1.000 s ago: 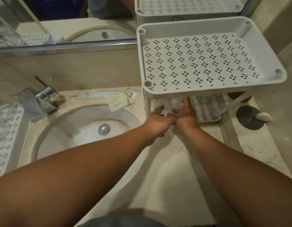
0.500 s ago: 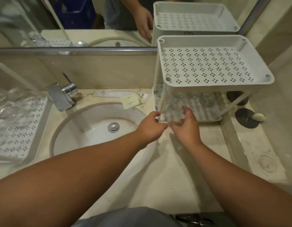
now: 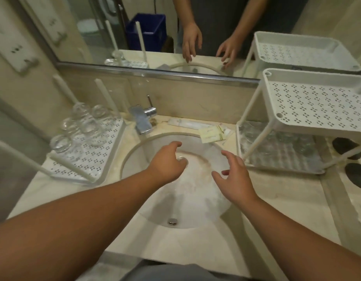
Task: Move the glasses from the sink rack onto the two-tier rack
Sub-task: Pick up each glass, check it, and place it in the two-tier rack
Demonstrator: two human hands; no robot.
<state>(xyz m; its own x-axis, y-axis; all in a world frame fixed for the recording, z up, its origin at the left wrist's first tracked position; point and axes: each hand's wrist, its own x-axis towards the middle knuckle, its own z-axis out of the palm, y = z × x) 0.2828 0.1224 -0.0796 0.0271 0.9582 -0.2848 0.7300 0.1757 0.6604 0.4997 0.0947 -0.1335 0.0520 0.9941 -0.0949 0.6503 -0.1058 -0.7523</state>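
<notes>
Both grips hover spread and unladen over the basin at centre frame, the left hand (image 3: 167,165) and right hand (image 3: 235,179), while several glasses (image 3: 82,126) wait on the sink rack (image 3: 106,142) at left and others (image 3: 276,142) already sit on the two-tier rack (image 3: 317,102) at right.

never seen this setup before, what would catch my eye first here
Two bare forearms reach in from the bottom, the left hand and right hand both empty with loosely spread fingers above the round sink basin. On the counter at left, clear glasses cluster on a perforated white rack. At right stands the two-tier rack, its top shelf bare and more glasses on its lower shelf.
</notes>
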